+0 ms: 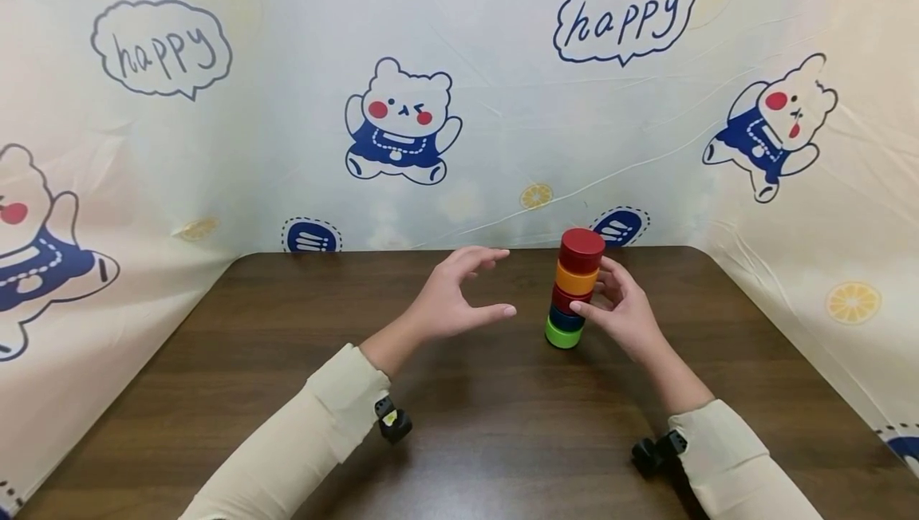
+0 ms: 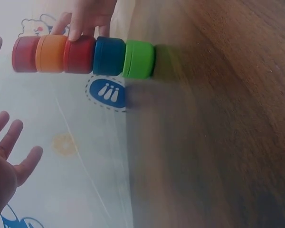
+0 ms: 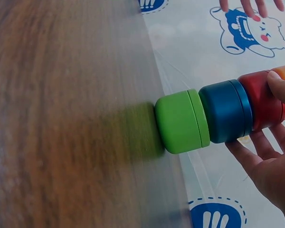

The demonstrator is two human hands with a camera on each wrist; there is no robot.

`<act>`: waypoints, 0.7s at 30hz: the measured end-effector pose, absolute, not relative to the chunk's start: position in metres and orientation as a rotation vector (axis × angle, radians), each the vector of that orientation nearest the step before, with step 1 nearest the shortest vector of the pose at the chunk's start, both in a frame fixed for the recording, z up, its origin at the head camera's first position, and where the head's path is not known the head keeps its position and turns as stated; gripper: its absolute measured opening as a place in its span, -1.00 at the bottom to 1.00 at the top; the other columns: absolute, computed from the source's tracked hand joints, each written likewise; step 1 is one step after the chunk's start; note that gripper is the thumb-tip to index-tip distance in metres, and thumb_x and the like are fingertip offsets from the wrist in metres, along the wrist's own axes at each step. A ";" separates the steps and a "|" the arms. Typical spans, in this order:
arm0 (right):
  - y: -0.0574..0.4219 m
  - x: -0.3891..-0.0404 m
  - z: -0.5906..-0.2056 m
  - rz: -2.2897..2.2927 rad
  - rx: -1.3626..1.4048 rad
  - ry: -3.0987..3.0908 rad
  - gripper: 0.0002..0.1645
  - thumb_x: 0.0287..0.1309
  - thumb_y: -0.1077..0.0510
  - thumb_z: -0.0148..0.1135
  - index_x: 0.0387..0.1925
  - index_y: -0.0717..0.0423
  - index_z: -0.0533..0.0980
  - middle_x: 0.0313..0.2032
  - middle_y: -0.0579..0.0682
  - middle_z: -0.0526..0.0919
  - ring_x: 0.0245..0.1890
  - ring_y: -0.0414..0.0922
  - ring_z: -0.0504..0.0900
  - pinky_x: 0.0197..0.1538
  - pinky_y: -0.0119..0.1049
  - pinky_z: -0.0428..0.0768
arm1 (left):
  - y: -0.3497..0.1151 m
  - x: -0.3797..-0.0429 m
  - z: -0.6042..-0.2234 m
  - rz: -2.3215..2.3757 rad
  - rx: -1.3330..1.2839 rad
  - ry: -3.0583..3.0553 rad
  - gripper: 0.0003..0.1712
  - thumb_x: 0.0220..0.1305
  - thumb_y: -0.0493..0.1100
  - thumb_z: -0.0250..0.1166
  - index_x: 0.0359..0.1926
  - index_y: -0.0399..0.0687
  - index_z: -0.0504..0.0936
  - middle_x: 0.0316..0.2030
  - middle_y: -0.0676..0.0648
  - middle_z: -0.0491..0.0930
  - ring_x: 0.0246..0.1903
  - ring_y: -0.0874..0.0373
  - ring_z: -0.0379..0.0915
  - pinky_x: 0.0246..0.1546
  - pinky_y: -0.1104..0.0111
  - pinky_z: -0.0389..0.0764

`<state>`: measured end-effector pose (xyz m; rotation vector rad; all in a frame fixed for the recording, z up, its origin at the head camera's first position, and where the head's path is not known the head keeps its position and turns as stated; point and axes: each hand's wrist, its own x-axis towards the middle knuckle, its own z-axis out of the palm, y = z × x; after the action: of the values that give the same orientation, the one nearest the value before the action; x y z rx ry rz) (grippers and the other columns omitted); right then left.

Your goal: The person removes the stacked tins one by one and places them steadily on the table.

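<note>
Several small round lidded jars stand in one upright stack on the table. From the base up come a green jar [image 1: 563, 335], a dark blue jar [image 1: 565, 318], a red jar [image 3: 259, 99], an orange jar [image 1: 577, 279] and another red jar [image 1: 582, 249]. My right hand [image 1: 629, 314] holds the stack from the right around the lower red jar, thumb on the near side and fingers partly hidden behind. To the left of the stack, my left hand [image 1: 454, 294] is held in the air, thumb and fingers spread apart, touching nothing.
The brown wooden table [image 1: 459, 440] has a far edge close behind the stack. A printed cloth [image 1: 502, 137] with bears and lettering hangs around its back and sides. Small black cameras [image 1: 392, 419] are worn at both wrists.
</note>
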<state>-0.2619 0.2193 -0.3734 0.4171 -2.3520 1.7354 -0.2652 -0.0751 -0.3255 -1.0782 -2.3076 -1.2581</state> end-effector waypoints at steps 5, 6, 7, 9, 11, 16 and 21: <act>0.219 -0.262 -0.373 1.732 0.429 -2.350 -0.02 0.09 0.23 0.43 0.46 0.02 0.11 0.29 0.22 0.38 0.27 0.21 0.39 0.19 0.13 0.43 | -0.063 -0.268 -0.322 -1.286 -1.096 -2.279 -0.26 -0.03 -0.03 0.57 0.22 0.04 0.53 0.08 0.07 0.53 0.05 0.18 0.44 0.06 0.14 0.56; 0.219 -0.262 -0.373 1.728 0.431 -2.349 -0.02 0.09 0.23 0.43 0.46 0.02 0.12 0.29 0.22 0.39 0.26 0.21 0.39 0.19 0.13 0.43 | -0.060 -0.268 -0.321 -1.295 -1.097 -2.278 -0.27 -0.02 -0.03 0.56 0.21 0.04 0.54 0.08 0.07 0.53 0.05 0.18 0.44 0.05 0.15 0.56; 0.219 -0.262 -0.373 1.724 0.433 -2.348 -0.02 0.09 0.23 0.43 0.46 0.01 0.12 0.29 0.22 0.39 0.26 0.21 0.39 0.18 0.13 0.43 | -0.058 -0.268 -0.320 -1.306 -1.096 -2.280 -0.28 -0.01 -0.03 0.56 0.21 0.04 0.54 0.09 0.07 0.53 0.05 0.17 0.45 0.05 0.16 0.56; 0.219 -0.261 -0.374 1.715 0.433 -2.351 -0.03 0.09 0.22 0.43 0.45 0.00 0.13 0.28 0.21 0.40 0.26 0.20 0.40 0.18 0.13 0.44 | -0.052 -0.268 -0.318 -1.319 -1.090 -2.290 -0.30 0.00 -0.02 0.55 0.21 0.05 0.54 0.09 0.08 0.53 0.05 0.19 0.45 0.05 0.20 0.57; 0.219 -0.261 -0.374 1.703 0.433 -2.355 -0.03 0.09 0.22 0.43 0.45 0.00 0.13 0.28 0.21 0.40 0.26 0.20 0.40 0.18 0.12 0.45 | -0.047 -0.269 -0.316 -1.333 -1.082 -2.298 -0.31 0.01 -0.01 0.54 0.21 0.06 0.54 0.09 0.09 0.53 0.05 0.20 0.45 0.05 0.23 0.57; 0.220 -0.262 -0.374 1.684 0.432 -2.362 -0.03 0.09 0.20 0.43 0.45 0.00 0.13 0.27 0.20 0.41 0.25 0.19 0.41 0.17 0.06 0.46 | -0.037 -0.272 -0.312 -1.400 -1.048 -2.291 -0.34 0.05 -0.01 0.51 0.20 0.03 0.54 0.07 0.07 0.54 0.03 0.19 0.48 0.03 0.24 0.58; 0.220 -0.262 -0.375 1.673 0.439 -2.362 -0.05 0.09 0.19 0.43 0.44 0.00 0.15 0.25 0.18 0.43 0.23 0.16 0.44 0.15 0.00 0.48 | -0.029 -0.275 -0.306 -1.492 -1.000 -2.287 -0.36 0.07 -0.01 0.49 0.20 0.02 0.54 0.04 0.04 0.55 0.01 0.13 0.52 0.00 0.20 0.61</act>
<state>-0.2621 0.2197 -0.3751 0.4389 -2.3620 1.6732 -0.2753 -0.0288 -0.3064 -0.9996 -2.2871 -1.4916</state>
